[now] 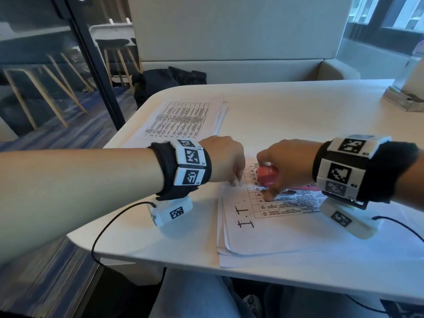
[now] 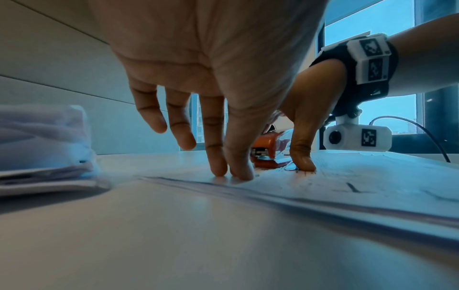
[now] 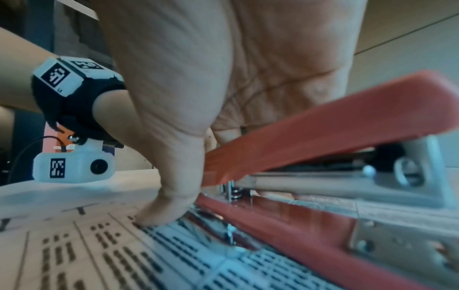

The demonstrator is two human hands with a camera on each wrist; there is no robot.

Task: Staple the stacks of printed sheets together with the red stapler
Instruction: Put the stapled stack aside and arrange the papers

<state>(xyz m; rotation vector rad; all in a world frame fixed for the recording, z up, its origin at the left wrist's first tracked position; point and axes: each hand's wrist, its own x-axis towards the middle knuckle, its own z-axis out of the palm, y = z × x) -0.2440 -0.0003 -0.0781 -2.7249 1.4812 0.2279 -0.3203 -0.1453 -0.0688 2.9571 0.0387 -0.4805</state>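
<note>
Nearest me, a loosely squared stack of printed sheets [image 1: 263, 235] lies at the front edge of the white table [image 1: 298, 106], its top page showing a handwritten "I.T." and a printed grid. I have both hands on its far end. My left hand [image 1: 223, 160] comes in from the left; in the left wrist view its straight fingertips [image 2: 239, 172] press down on the sheets near their edge, the other fingers spread and lifted, holding nothing. Just to its right, my right hand [image 1: 285, 162] is curled over the red stapler [image 1: 267, 175], which sits on the stack's top page. In the right wrist view the stapler's top arm [image 3: 323, 125] is raised away from its base [image 3: 285, 221], the palm lies on that arm, and the thumb [image 3: 174, 196] is planted on the printed page beside it. I cannot tell whether any paper sits between the arm and the base.

Farther back on the left, a second stack of printed sheets [image 1: 183, 120] lies flat, well apart from the hands. Beyond the table, a dark bag [image 1: 165, 83] rests on the pale bench [image 1: 252, 67].
</note>
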